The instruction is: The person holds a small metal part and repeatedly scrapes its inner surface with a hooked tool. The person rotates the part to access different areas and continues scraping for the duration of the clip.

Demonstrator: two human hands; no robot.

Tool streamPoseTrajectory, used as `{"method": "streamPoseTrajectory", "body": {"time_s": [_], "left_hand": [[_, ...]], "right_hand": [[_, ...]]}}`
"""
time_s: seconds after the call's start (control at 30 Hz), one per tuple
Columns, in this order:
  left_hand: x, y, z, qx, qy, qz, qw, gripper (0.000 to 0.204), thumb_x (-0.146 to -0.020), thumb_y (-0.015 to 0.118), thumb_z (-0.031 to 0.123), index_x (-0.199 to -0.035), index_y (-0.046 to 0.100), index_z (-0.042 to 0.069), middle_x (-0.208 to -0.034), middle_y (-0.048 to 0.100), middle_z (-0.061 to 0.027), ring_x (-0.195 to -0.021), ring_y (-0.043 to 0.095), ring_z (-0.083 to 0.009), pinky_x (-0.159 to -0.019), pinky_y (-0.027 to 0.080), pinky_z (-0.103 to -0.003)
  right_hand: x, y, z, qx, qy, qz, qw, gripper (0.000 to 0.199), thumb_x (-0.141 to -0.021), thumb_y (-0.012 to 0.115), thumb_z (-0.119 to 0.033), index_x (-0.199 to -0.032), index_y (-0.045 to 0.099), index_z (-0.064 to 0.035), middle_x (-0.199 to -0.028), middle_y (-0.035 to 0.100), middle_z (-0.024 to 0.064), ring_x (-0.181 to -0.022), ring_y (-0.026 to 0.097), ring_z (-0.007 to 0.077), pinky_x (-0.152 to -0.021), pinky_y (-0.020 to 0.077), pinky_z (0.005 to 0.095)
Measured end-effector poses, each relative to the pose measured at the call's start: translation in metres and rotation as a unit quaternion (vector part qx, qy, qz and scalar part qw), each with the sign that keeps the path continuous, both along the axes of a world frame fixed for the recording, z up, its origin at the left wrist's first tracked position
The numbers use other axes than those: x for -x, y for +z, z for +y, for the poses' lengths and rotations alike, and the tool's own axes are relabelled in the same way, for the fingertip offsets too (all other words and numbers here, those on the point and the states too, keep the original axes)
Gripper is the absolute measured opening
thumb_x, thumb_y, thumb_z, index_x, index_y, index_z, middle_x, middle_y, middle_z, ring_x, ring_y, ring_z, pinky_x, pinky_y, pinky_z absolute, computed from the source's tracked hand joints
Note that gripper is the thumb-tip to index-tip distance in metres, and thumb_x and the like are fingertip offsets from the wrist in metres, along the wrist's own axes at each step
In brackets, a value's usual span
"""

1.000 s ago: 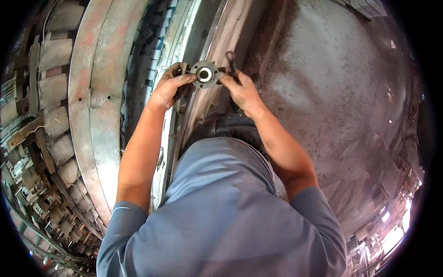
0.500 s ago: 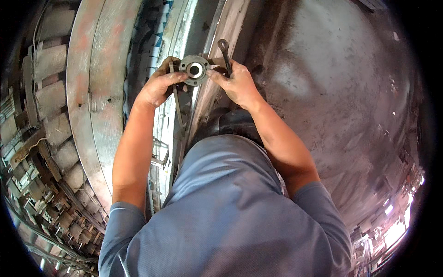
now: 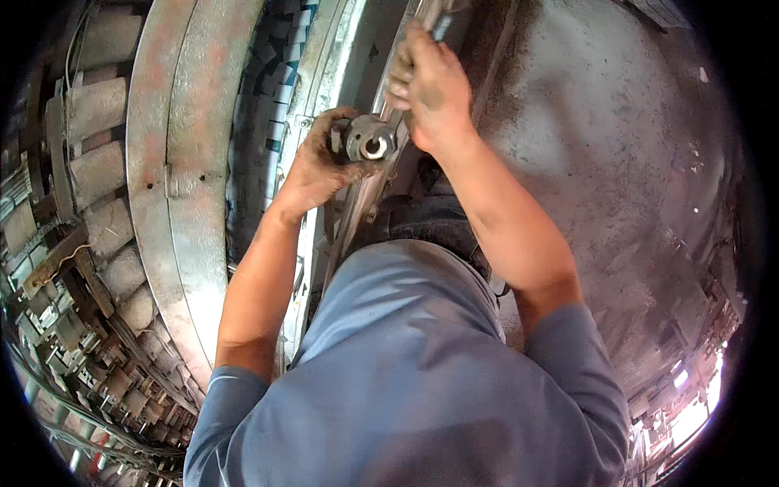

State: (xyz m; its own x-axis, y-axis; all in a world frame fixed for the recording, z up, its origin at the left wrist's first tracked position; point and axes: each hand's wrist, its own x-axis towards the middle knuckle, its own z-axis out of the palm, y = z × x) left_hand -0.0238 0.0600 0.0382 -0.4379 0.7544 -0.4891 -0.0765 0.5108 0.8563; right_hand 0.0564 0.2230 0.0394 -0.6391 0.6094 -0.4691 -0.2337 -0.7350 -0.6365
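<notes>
My left hand (image 3: 324, 166) is closed around a round grey metal flanged part (image 3: 369, 131) with a bright bore in its middle. The bore end points up toward me, and the fingers hide its far side. Ahead and to the right, my right hand (image 3: 434, 93) is raised with curled fingers, blurred by motion. A short bluish metallic piece (image 3: 442, 27) shows just beyond its knuckles. Whether that piece lies in the hand is unclear. A gap separates the two hands.
A long metal rail (image 3: 357, 203) runs away beneath my hands. To the left stands a curved, worn metal band (image 3: 191, 162), with rows of blocks (image 3: 97, 178) beyond it. A broad dirty grey metal surface (image 3: 600, 178) fills the right side.
My right hand has left the flanged part and swung up and away. The dark ring-ended wrench it held no longer shows clearly. My left hand has shifted right and tilted the part; the thin bar beside it is gone.
</notes>
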Motion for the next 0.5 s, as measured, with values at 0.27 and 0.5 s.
{"method": "streamPoseTrajectory", "body": {"time_s": [0.27,0.5], "left_hand": [[0.001,-0.009,-0.002,-0.008,-0.005,-0.013,1.0,0.069,-0.072,0.086,-0.001,-0.13,0.049,0.001,-0.119,0.062,-0.0088,-0.108,0.06,-0.0167,-0.094,0.051,-0.032],[-0.006,-0.015,-0.005,-0.034,-0.046,0.084,0.995,0.069,-0.07,0.089,0.003,-0.129,0.052,0.003,-0.116,0.063,-0.0086,-0.103,0.061,-0.0164,-0.091,0.052,-0.032]], "right_hand": [[0.017,-0.043,-0.026,-0.141,-0.007,-0.121,0.983,0.034,-0.102,0.058,-0.035,-0.082,0.044,-0.0111,-0.062,0.038,-0.0047,-0.05,0.034,0.0064,-0.044,0.0289,0.0257],[-0.002,-0.037,-0.036,-0.284,0.081,-0.164,0.941,0.041,-0.103,0.049,-0.04,-0.108,0.056,0.0005,-0.091,0.058,0.019,-0.085,0.054,0.0327,-0.077,0.0416,0.0415]]}}
